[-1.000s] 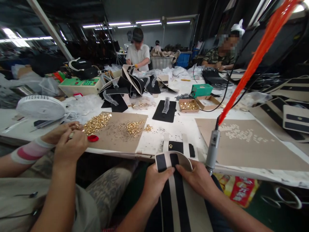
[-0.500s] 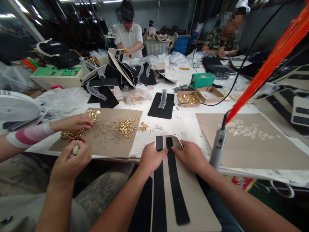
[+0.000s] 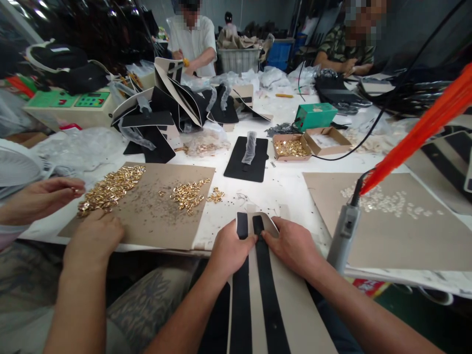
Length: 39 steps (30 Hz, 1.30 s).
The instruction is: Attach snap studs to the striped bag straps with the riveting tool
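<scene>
My left hand [image 3: 232,246] and my right hand [image 3: 289,244] grip the far end of a beige panel with black strips [image 3: 298,305], one hand on either side. Both thumbs press on the right-hand black strip near its top, almost meeting; the fingers curl underneath, out of sight. The panel runs from the table edge down toward my lap, its far end slightly bent. A black panel with a plastic-wrapped strap [image 3: 236,164] lies on the table beyond my hands.
Left, a co-worker's hands [image 3: 94,236] work by a heap of gold metal pieces [image 3: 110,189] on a brown board [image 3: 155,228]. Right stands a grey electric tool [image 3: 344,236] with orange cords, beside another board [image 3: 413,241] with small clear pieces. Behind are a green box [image 3: 315,116] and black panels [image 3: 147,120].
My view has shifted slightly; my hands keep their hold on the panel. The co-worker's near hand has moved to the gold pieces, the far hand has drawn left, and the red-and-white tool is no longer visible.
</scene>
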{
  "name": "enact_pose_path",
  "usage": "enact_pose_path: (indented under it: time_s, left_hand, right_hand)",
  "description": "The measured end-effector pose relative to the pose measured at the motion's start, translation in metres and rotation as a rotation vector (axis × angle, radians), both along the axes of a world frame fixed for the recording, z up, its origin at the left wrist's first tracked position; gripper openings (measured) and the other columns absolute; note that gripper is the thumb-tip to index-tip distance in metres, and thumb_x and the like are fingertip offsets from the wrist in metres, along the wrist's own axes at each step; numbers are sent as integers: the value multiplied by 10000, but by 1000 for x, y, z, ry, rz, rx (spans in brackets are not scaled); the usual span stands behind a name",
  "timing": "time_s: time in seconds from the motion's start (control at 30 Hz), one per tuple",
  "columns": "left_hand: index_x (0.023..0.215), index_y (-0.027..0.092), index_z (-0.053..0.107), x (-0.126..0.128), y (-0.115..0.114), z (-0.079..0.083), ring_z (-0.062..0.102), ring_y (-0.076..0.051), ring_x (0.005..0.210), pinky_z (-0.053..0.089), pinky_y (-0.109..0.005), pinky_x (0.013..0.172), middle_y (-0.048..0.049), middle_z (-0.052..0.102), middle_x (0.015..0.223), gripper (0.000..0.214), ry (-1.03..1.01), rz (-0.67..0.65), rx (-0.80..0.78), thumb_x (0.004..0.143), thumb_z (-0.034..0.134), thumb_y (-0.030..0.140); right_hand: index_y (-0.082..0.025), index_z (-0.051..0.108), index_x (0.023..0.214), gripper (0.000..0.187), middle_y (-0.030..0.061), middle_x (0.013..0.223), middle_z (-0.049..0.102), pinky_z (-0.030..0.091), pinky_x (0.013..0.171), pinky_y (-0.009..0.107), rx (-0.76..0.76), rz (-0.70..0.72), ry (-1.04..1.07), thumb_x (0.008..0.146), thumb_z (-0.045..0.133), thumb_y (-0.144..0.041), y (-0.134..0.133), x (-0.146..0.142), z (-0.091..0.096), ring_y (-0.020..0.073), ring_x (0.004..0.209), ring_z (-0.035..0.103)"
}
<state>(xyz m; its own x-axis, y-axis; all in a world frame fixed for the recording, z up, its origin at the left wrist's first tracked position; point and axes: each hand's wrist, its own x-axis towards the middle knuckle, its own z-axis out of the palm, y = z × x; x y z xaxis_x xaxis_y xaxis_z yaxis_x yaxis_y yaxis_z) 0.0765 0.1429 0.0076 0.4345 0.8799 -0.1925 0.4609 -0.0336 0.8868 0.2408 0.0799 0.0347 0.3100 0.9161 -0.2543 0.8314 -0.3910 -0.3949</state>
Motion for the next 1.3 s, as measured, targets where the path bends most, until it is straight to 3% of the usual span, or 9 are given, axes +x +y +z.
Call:
enact_pose_path:
  time_s: [0.23,0.43,0.67,0.8,0.87,0.93,1.03,1.13,1.3]
  left_hand:
    - [1495,206,451,4,-13,9,522,-374,1360,473,-535,1097,-164,546,1478,835,300,136,488,743,812,220]
    - [1107,213,729,8,-23,5,630,-300,1184,541,-482,1040,-101,715,1212,269,297,-178,728,896,576,148]
    - [1137,235,746,-2,-6,-37,655,-302,1187,568,-515,1032,-74,713,1262,304,201,-146,912,962,532,360]
    - [1091,255,773,-5,2,-44,681,-300,1167,594,-496,1004,-59,738,1232,330,148,-128,938,950,562,467]
    - [1060,264,785,-5,3,-44,694,-305,1144,599,-501,992,-54,754,1202,348,132,-108,929,930,586,518]
    - [1039,267,791,-5,5,-45,703,-311,1126,597,-510,988,-53,763,1183,367,117,-92,914,912,598,551]
    - [1012,276,796,-4,7,-46,710,-314,1111,596,-510,983,-47,767,1177,373,99,-75,893,890,608,574]
    - [997,284,800,-5,8,-47,710,-313,1110,592,-505,985,-44,770,1173,376,101,-69,860,877,616,589]
    - [1035,275,796,-6,6,-49,681,-315,1154,557,-517,1030,-60,753,1215,410,115,-70,819,887,604,606]
  right_hand:
    - [-224,685,1008,256,116,930,772,402,684,341,-11,26,-44,932,542,-423,2,-1,-1,315,880,721]
    - [-214,689,1070,257,134,1015,772,471,776,368,43,25,-13,932,534,-365,0,-2,-3,321,969,727]
    - [-218,709,1106,289,119,1084,757,542,826,400,165,0,18,860,611,-334,-2,-4,9,315,991,723]
    - [-240,593,1368,533,103,1324,651,486,1040,366,625,-3,140,842,672,-270,-51,3,26,258,1223,610]
    - [-240,655,1271,380,89,1228,683,494,1013,326,860,-58,205,892,638,-256,-82,25,30,223,1143,634]
    - [-225,717,1099,212,75,1052,716,530,878,304,880,-195,198,946,583,-287,-105,64,29,204,956,671]
    - [-179,729,1092,262,62,948,732,524,804,291,627,-427,63,953,567,-331,-117,139,16,190,832,674]
    - [-143,750,1108,286,69,900,742,501,809,300,510,-464,7,900,607,-275,-108,202,-2,204,827,683]
    - [-156,766,1164,344,89,956,759,468,852,313,396,-445,-45,878,591,-232,-88,242,-26,226,906,682]
